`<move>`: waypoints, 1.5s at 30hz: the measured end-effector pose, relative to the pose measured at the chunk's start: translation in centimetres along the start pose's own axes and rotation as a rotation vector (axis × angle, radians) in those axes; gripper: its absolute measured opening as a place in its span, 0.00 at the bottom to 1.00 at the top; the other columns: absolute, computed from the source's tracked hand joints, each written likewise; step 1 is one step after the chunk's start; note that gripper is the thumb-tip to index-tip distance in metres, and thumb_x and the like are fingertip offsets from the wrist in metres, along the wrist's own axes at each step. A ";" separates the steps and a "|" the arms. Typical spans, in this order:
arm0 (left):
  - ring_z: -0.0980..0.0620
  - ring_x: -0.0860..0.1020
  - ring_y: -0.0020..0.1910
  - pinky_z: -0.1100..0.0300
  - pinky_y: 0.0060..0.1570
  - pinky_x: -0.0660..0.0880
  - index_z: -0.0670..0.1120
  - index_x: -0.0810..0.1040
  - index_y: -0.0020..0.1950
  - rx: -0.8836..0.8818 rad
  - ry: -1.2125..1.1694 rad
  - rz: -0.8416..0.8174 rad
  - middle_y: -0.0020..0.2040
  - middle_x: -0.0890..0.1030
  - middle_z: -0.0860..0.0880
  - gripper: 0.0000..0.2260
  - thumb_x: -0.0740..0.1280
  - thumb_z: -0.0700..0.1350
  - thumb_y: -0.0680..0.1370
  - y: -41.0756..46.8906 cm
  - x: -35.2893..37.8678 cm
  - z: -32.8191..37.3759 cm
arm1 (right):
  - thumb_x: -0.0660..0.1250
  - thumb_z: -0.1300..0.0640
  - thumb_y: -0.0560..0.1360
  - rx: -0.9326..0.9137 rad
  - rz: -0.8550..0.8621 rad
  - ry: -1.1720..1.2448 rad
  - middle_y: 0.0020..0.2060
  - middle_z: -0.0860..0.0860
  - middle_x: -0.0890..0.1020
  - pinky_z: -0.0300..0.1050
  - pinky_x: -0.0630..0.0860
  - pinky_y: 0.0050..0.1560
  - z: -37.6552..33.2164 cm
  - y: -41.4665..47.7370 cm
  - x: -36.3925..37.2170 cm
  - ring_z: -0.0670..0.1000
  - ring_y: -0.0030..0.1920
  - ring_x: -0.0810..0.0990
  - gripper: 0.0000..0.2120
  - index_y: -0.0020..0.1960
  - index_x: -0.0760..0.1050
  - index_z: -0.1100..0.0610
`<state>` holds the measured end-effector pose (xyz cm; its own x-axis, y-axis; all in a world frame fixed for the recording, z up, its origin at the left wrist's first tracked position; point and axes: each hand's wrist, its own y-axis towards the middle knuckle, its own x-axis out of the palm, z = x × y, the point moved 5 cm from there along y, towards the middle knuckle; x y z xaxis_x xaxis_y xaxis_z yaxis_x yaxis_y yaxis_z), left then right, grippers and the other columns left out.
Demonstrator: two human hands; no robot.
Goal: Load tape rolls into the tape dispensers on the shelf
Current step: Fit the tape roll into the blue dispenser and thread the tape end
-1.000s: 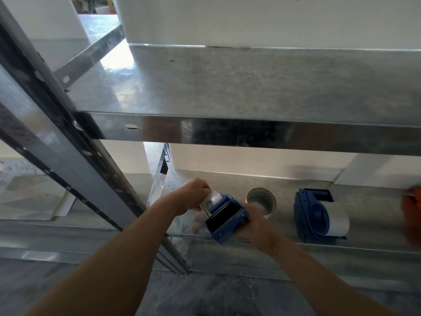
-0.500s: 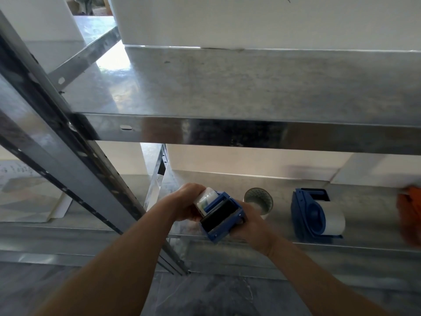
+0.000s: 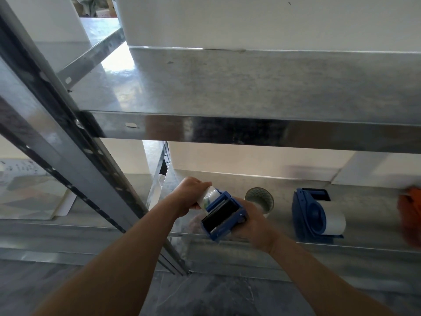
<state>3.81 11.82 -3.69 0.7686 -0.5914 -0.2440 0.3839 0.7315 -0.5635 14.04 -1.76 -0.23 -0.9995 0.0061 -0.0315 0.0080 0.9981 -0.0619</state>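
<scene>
I am in the middle of loading one dispenser. My right hand (image 3: 250, 222) is wrapped around the blue dispenser (image 3: 224, 218), holding it in the air just in front of the shelf (image 3: 227, 244) edge, its open dark slot turned up toward me. My left hand (image 3: 190, 193) is closed around a roll of clear tape (image 3: 208, 197) and pushes it in at the dispenser's far left end; the roll is touching the blue frame, and I cannot tell whether it sits on the hub yet.

As I judge it, the next move calls for pressing the roll squarely onto its core, then drawing the loose end across the slot toward the cutting edge, keeping my right hand steady so the frame does not twist.

The dispenser is hard, matte plastic, boxy with square corners. The tape is glossy and see-through, a short cylinder that catches the light.

Just beyond my right hand a second roll (image 3: 259, 198) lies flat on the shelf, round with a patterned core. Further right of that hand stands another blue dispenser (image 3: 315, 213), already holding a wide pale roll. The shelf is dull galvanized metal, scuffed and faintly reflective. At the far right something orange (image 3: 411, 213) is blurred.
</scene>
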 end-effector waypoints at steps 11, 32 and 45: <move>0.45 0.75 0.38 0.52 0.42 0.75 0.42 0.74 0.46 0.024 0.080 -0.061 0.39 0.74 0.42 0.11 0.60 0.47 0.82 -0.2 0.0 -0.1 | 0.70 0.61 0.68 0.056 0.001 0.049 0.33 0.38 0.81 0.31 0.74 0.43 0.8 -0.2 0.5 0.36 0.37 0.78 0.10 0.48 0.75 0.54; 0.49 0.70 0.32 0.55 0.37 0.70 0.42 0.73 0.39 0.077 0.117 0.024 0.34 0.71 0.46 0.12 0.60 0.46 0.81 0.5 0.1 0.5 | 0.71 0.54 0.65 -0.007 0.054 -0.001 0.37 0.44 0.82 0.58 0.76 0.51 1.7 1.2 -0.1 0.45 0.43 0.78 0.15 0.51 0.78 0.57; 0.50 0.68 0.29 0.59 0.32 0.68 0.44 0.70 0.32 0.095 0.108 0.045 0.31 0.70 0.47 0.15 0.59 0.39 0.80 0.8 0.1 0.6 | 0.69 0.61 0.68 -0.038 0.074 -0.073 0.34 0.40 0.80 0.46 0.78 0.44 2.2 1.4 -0.5 0.40 0.40 0.78 0.11 0.50 0.76 0.59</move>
<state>4.45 12.57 -3.71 0.7286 -0.5869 -0.3532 0.4015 0.7837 -0.4739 14.60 -0.48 -2.48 -0.9913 0.0767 -0.1072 0.0792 0.9967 -0.0186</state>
